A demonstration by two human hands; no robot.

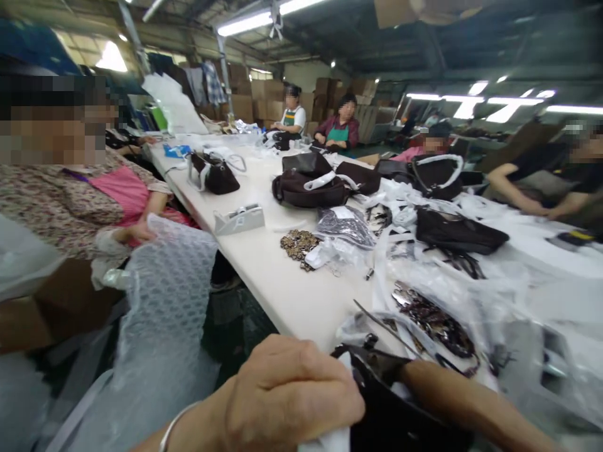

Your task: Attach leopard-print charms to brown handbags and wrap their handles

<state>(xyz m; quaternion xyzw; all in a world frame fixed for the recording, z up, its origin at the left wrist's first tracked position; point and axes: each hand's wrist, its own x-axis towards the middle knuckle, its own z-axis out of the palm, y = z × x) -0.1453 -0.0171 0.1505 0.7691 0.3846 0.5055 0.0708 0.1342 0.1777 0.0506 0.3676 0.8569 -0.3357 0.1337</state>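
Lower centre, left hand (296, 392) clenched on white wrapping (332, 439) at the dark bag (400, 417), seemingly steadying it against the right forearm (471, 398) in its opening; right hand hidden, grip can't be told.

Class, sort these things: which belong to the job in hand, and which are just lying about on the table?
Job in hand:
- dark bag, right forearm at its opening, right hand hidden
- white material, gripped by the left hand

Apparently lying about:
- gold-toned chain-like pile
- grey dispenser-like object
- blue packet
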